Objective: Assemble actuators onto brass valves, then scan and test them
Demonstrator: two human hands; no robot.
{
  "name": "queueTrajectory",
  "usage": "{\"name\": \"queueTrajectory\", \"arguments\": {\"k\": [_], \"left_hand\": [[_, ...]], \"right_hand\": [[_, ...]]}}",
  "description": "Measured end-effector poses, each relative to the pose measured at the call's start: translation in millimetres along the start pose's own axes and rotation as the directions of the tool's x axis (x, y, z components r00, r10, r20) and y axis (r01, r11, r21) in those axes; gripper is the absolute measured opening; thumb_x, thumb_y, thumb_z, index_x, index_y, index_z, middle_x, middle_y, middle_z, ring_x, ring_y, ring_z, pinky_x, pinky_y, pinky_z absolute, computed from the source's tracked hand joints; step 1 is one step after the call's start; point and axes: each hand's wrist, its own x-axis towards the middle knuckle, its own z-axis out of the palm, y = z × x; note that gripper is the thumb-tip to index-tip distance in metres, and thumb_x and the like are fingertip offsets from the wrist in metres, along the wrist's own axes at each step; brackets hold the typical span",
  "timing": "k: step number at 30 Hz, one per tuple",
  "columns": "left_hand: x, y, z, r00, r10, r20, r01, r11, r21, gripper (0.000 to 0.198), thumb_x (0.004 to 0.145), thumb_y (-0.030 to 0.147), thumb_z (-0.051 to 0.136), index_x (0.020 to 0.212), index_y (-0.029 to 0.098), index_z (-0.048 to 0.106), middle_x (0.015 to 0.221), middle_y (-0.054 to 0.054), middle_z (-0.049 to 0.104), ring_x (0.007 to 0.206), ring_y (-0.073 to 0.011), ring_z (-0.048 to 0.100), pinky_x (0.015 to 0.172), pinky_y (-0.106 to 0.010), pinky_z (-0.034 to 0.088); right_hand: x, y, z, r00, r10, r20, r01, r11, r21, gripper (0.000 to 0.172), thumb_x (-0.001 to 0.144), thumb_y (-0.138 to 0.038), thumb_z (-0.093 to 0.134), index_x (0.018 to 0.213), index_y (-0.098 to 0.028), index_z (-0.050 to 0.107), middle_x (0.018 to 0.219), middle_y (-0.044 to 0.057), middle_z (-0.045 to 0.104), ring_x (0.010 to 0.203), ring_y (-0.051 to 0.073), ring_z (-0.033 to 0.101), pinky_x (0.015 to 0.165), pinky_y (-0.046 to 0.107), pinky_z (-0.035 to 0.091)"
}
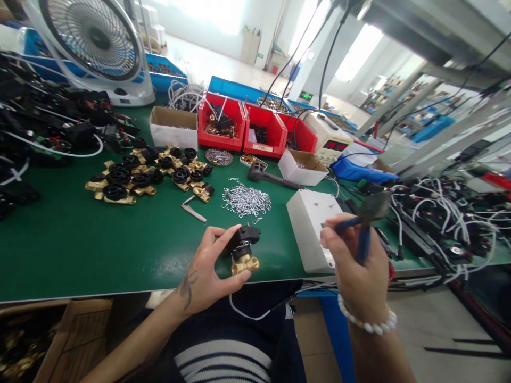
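My left hand (209, 268) grips a brass valve (245, 264) with a black motor housing on top, thumb below and fingers above, near the table's front edge. A wire clip shows around the valve's black neck, and a thin white cable hangs beneath. Raised over the grey box (308, 234), my right hand (361, 266) is closed around blue-handled pliers (374, 208), their jaws blurred and pointing up and right. Just beyond the valve lies a loose pile of wire clips (246, 200). Left of that pile is a small bent metal tool (195, 211).
Several brass valve bodies (141, 180) cover the table's left middle. Behind stand red bins (221, 139), a white carton (174, 130) and a fan (99, 40). A dark mallet-like tool (271, 176) lies beyond the clips. Tangled cabled parts (443, 218) crowd the right side.
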Motion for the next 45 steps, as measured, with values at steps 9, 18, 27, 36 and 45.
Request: {"name": "queueTrajectory", "arguments": {"k": [9, 18, 27, 36, 45], "left_hand": [[-0.6, 1.6, 0.1, 0.999, -0.033, 0.003, 0.033, 0.999, 0.007, 0.068, 0.079, 0.033, 0.068, 0.143, 0.027, 0.044, 0.115, -0.006, 0.047, 0.106, -0.0218, 0.054, 0.100, -0.039, 0.048], [-1.1, 0.8, 1.1, 1.000, 0.001, 0.000, -0.002, 1.000, 0.023, 0.069, 0.079, 0.032, 0.069, 0.143, 0.029, 0.043, 0.116, -0.005, 0.046, 0.107, -0.0208, 0.053, 0.100, -0.037, 0.048], [0.2, 0.9, 1.8, 1.000, -0.006, 0.006, 0.006, 0.999, 0.041, 0.070, 0.078, 0.032, 0.069, 0.143, 0.030, 0.043, 0.115, -0.005, 0.047, 0.104, -0.0211, 0.054, 0.099, -0.039, 0.049], [-0.3, 3.6, 0.7, 0.999, -0.034, 0.004, 0.034, 0.998, 0.053, 0.068, 0.081, 0.035, 0.067, 0.143, 0.029, 0.043, 0.117, -0.005, 0.047, 0.106, -0.0218, 0.053, 0.099, -0.040, 0.049], [-2.0, -1.7, 3.1, 1.000, 0.003, -0.019, -0.002, 0.996, 0.089, 0.068, 0.081, 0.038, 0.068, 0.144, 0.030, 0.042, 0.118, -0.004, 0.047, 0.106, -0.0212, 0.054, 0.099, -0.039, 0.049]], "right_hand": [[-6.2, -3.5, 14.6, 0.902, -0.090, 0.422, 0.150, 0.982, -0.113, 0.018, 0.081, -0.012, 0.057, 0.095, -0.022, 0.063, 0.079, 0.001, 0.064, 0.069, 0.016, 0.061, 0.062, 0.028, 0.049], [-13.6, -4.7, 20.5, 0.879, -0.151, 0.451, 0.244, 0.957, -0.155, 0.018, 0.082, -0.009, 0.051, 0.092, -0.021, 0.060, 0.076, 0.001, 0.060, 0.064, 0.016, 0.058, 0.058, 0.028, 0.045], [-19.9, -3.1, 21.2, 0.981, -0.115, 0.154, 0.139, 0.978, -0.153, 0.013, 0.092, -0.018, 0.047, 0.101, -0.021, 0.055, 0.086, 0.004, 0.062, 0.074, 0.017, 0.061, 0.069, 0.030, 0.050], [-24.8, -4.7, -1.8, 0.941, 0.218, 0.259, -0.182, 0.971, -0.158, 0.019, 0.094, -0.032, 0.048, 0.106, -0.020, 0.058, 0.093, 0.007, 0.069, 0.074, 0.018, 0.065, 0.070, 0.032, 0.054], [-83.6, 18.7, 3.8, 0.810, 0.481, 0.335, -0.371, 0.863, -0.342, 0.046, 0.087, -0.027, 0.039, 0.130, -0.011, 0.047, 0.144, 0.022, 0.053, 0.130, 0.032, 0.055, 0.106, 0.056, 0.044]]}}
